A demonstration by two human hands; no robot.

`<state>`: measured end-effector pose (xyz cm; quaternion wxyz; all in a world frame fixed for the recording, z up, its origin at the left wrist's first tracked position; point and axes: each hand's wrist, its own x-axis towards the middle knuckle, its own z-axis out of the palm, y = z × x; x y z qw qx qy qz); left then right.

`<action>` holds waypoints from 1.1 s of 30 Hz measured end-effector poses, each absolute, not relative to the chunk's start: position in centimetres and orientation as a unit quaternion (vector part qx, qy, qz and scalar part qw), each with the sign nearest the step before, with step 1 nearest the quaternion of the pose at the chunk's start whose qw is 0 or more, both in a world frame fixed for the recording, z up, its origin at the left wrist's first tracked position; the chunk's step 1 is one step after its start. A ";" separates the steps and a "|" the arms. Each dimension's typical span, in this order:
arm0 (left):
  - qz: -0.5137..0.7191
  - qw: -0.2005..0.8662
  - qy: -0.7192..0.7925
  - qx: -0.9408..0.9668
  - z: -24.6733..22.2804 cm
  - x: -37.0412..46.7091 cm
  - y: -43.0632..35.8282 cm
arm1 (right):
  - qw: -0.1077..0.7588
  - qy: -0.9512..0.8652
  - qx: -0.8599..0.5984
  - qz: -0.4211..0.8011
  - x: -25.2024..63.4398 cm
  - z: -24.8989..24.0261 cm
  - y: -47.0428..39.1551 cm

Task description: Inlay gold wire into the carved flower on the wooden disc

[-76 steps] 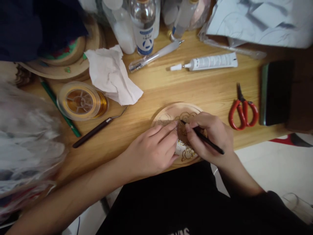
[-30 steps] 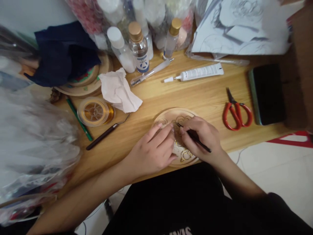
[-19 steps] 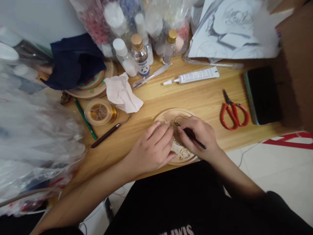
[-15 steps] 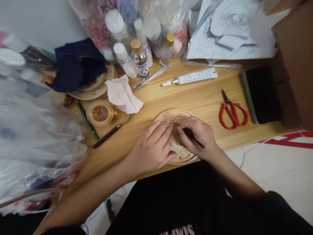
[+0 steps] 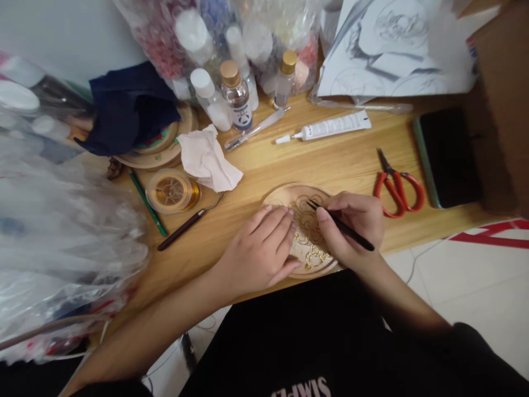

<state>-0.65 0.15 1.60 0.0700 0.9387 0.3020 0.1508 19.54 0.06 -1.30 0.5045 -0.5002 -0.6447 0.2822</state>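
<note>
A round wooden board (image 5: 285,191) lies near the table's front edge, with drawn curling lines on its surface. Gold wire shapes (image 5: 314,257) sit on its lower part. My left hand (image 5: 262,251) rests flat over the board's left side, fingers stretched out, covering that part. My right hand (image 5: 355,226) holds black tweezers (image 5: 351,234) between thumb and fingers, over the board's right side. The tweezers' tips are slightly apart above the drawn curls. Whether anything thin is between the tips is too small to tell.
Red-handled pliers (image 5: 399,187), a phone (image 5: 448,160) and a cardboard box (image 5: 502,110) are at the right. A white glue tube (image 5: 336,127), a pen (image 5: 258,129) and small bottles (image 5: 236,99) lie behind. Left are tissue (image 5: 209,157), a wire spool (image 5: 169,190) and a hooked tool (image 5: 182,229).
My right hand has moved right with the tweezers, and their tips have shifted right and slightly up. More of the board's drawn curls shows. My left hand stays in place.
</note>
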 end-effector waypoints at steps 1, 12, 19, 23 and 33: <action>0.150 0.071 0.302 0.939 1.7 -0.6 0.2 | 0.516 -0.635 -0.502 0.282 19.5 -1.3 0.0; 0.116 0.008 0.292 0.949 2.4 -0.2 0.2 | 0.586 -0.557 -0.519 0.277 20.0 0.0 0.8; 0.154 0.149 0.353 0.911 2.7 -0.1 1.2 | 0.601 -0.553 -0.504 0.280 21.2 -0.2 0.1; 0.213 0.205 0.419 0.859 2.8 -0.3 1.7 | 0.605 -0.537 -0.514 0.286 22.1 -0.3 -0.5; 0.298 0.317 0.500 0.749 3.9 -0.2 1.5 | 0.616 -0.510 -0.525 0.291 23.7 -1.1 -1.4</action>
